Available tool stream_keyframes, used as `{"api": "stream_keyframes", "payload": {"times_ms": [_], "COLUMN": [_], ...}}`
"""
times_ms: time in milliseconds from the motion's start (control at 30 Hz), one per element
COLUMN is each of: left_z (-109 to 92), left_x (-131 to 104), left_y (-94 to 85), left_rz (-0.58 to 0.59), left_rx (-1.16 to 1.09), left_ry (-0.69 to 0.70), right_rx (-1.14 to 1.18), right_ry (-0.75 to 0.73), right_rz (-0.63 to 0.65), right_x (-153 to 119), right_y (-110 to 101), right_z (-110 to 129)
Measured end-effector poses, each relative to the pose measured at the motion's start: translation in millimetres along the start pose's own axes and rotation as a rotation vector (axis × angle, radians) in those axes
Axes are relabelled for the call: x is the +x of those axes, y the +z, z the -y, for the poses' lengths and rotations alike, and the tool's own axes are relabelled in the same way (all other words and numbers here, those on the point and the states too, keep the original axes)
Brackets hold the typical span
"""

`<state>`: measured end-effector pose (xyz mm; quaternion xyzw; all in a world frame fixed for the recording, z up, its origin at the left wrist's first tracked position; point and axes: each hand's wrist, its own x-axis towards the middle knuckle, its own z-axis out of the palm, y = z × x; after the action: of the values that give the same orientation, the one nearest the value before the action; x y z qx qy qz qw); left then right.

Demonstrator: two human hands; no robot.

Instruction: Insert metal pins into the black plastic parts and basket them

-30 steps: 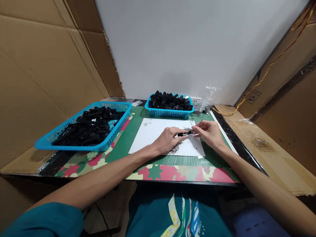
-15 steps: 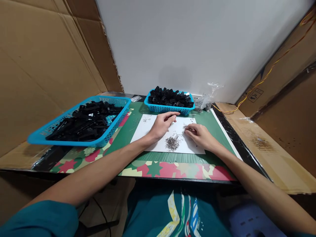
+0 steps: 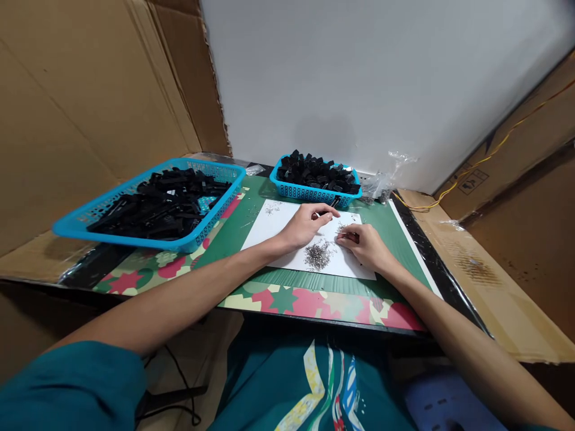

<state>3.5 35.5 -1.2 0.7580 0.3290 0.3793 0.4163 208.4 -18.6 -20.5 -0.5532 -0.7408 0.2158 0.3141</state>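
Observation:
A heap of tiny thin metal pieces (image 3: 318,256), like small screws or pins, lies on a white sheet (image 3: 259,236). Hovering over the sheet behind the heap, my left hand (image 3: 302,228) has its thumb and forefinger apart, with nothing visible between them; its other fingers are partly hidden. My right hand (image 3: 367,244) rests at the sheet's right side. Its thumb and fingertips are pinched together beside a smaller scatter of the same pieces (image 3: 343,227). Whatever they hold is too small to make out.
A large blue basket (image 3: 188,240) of black plastic parts (image 3: 157,200) stands at left. Behind the sheet is a smaller blue basket (image 3: 299,192) of black pieces (image 3: 317,172). Clear plastic bags (image 3: 380,184) lie beside it. Cardboard (image 3: 90,90) walls the left side.
The view has shifted and tilted slightly. My left hand has moved a little to the right, closer to my right hand, which stays pinched in about the same place.

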Motion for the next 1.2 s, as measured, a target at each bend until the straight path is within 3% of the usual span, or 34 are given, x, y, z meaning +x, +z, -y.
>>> {"api": "stream_keyframes", "payload": {"times_ms": [200, 367, 500, 633, 833, 1000, 1200], "left_z": [-3, -9, -13, -14, -14, -17, -13], "left_x": [-1, -4, -7, -9, -7, -6, -5], "left_y": [-0.4, 6.7, 13.6, 16.7, 11.0, 6.1, 10.3], "left_rz": [0.049, 0.148, 0.152, 0.139, 0.150, 0.171, 0.125], "left_rx": [0.050, -0.164, -0.309, -0.356, -0.408, -0.303, -0.121], "left_ry": [-0.011, 0.005, -0.035, -0.082, -0.191, -0.144, -0.001], "right_rx": [0.250, 0.465, 0.470, 0.293, -0.169, -0.394, -0.600], "right_ry": [0.029, -0.053, -0.075, -0.151, -0.537, -0.674, -0.727], "right_rz": [-0.060, -0.178, -0.244, -0.335, -0.500, -0.539, -0.498], "right_x": [-1, -4, -5, -9, -15, -16, -18], "right_y": [-7, -11, -9, -10, -15, -15, -16], "right_z": [1, 9, 13, 16, 20, 15, 18]}}
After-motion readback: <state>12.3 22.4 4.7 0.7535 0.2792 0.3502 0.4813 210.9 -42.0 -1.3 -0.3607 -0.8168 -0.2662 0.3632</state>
